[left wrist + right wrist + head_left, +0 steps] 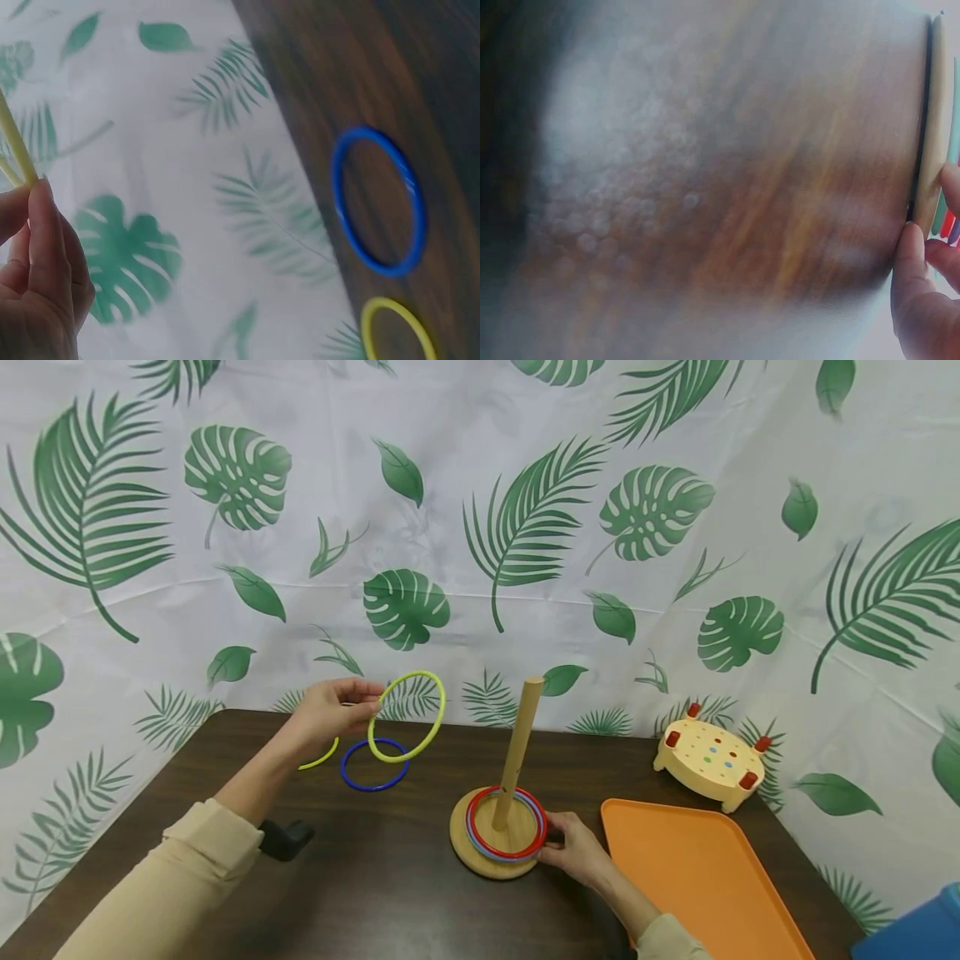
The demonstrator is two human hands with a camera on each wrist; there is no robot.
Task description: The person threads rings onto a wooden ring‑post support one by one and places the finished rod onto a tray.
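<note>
My left hand (337,706) pinches a yellow ring (443,702) by its left side, holding it upright above the back of the table. Thumb and fingertips meet on the ring in the left wrist view. A wooden peg stand (517,752) rises from a round base, with a red ring (545,828) and a pale purple one stacked around the peg. At the base's right edge, my right hand (577,852) grips the rim; the right wrist view has its fingers on either side of the wooden base (934,97). Behind the left hand lie a blue ring (418,214) and another yellow ring (382,301).
An orange tray (690,868) lies on the right of the dark table (375,877). Behind it, a cream toy board with red legs (712,756) leans near the leaf-print cloth. Something blue (915,927) shows at the lower right corner.
</note>
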